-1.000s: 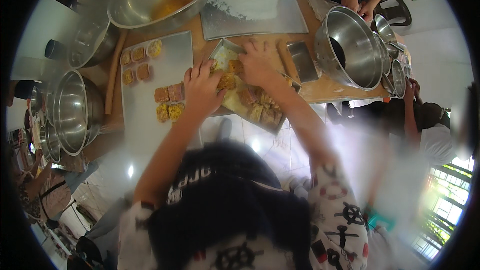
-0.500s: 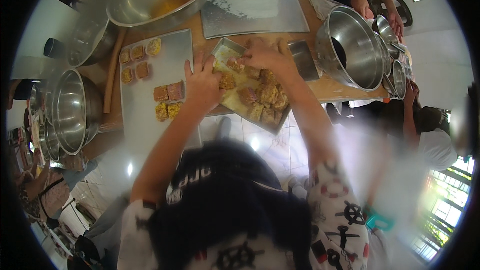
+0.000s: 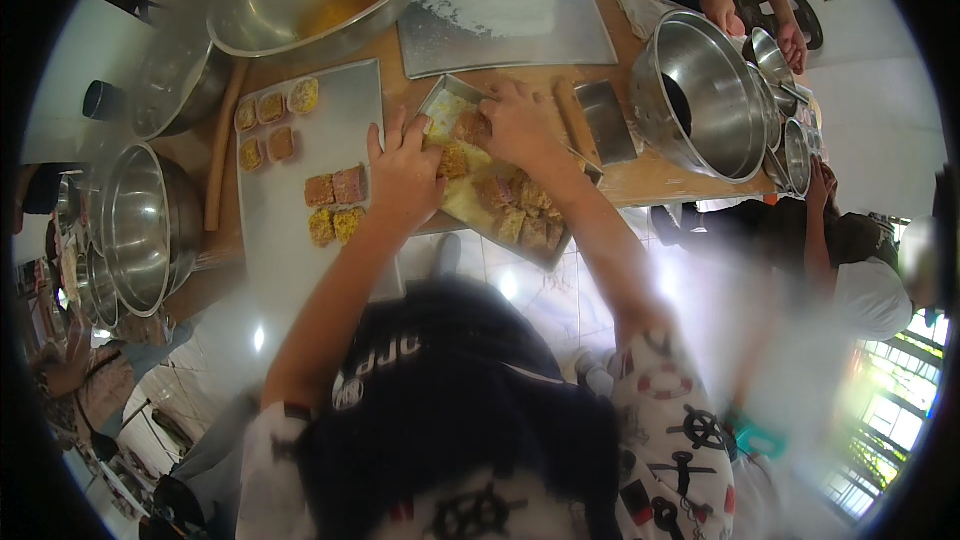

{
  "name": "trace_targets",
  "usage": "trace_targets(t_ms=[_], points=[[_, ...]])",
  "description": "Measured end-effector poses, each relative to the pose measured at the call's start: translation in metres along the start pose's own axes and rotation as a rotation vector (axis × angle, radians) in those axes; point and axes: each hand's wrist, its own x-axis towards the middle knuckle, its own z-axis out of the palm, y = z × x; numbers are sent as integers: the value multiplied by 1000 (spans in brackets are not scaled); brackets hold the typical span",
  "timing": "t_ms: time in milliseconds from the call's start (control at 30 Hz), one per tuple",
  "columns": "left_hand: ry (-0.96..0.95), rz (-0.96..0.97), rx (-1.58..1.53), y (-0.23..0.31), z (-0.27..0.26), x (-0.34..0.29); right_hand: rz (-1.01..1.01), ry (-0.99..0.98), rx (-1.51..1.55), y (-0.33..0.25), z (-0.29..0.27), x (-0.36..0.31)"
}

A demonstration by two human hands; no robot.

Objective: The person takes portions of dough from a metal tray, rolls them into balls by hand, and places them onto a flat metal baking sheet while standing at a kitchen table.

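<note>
A shallow rectangular metal tray (image 3: 548, 260) lies tilted across the table edge. Yellow crumbs and several crumb-coated blocks, like small cakes, are in it. My left hand (image 3: 405, 172) rests over its left rim, fingers spread, with the thumb side close to a yellow-coated block (image 3: 453, 161). Inside the far part of the tray, the bent fingers of my right hand (image 3: 520, 128) are on a brownish-pink block (image 3: 472, 127); its far side is partly hidden by them. My right forearm covers part of the other blocks (image 3: 510, 225).
Left of the tray, a flat sheet pan (image 3: 285, 190) bears several coated blocks. A floured pan (image 3: 510, 40) and a bowl of amber liquid (image 3: 340, 10) stand at the back. A rolling pin (image 3: 577, 120), metal scraper (image 3: 606, 122) and steel bowls (image 3: 705, 95) are rightward. Another person's hand (image 3: 718, 5) works beyond.
My right hand and forearm have shifted slightly left and nearer to me, uncovering the rolling pin and hiding more blocks. My left hand has hardly moved.
</note>
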Motion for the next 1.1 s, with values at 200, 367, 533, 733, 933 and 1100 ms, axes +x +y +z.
trace_targets(t_ms=[200, 367, 533, 733, 933, 1100], points=[[-49, -38, -13, 2, -8, 0, 14, -47, 45, 9, -4, -2], [-41, -49, -29, 0, -6, -1, 33, -137, -52, -2, -2, -8], [-64, -53, -12, 2, -6, 3, -22, -21, -6, -6, -6, -17], [-74, -77, -16, 0, -8, 1, -147, 172, -7, -15, -7, -31], [-32, -102, -50, -4, -9, -3, -44, 10, -91, -28, -11, -31], [4, -90, -68, -3, -9, -3, -88, 97, -149, -19, 14, -22]])
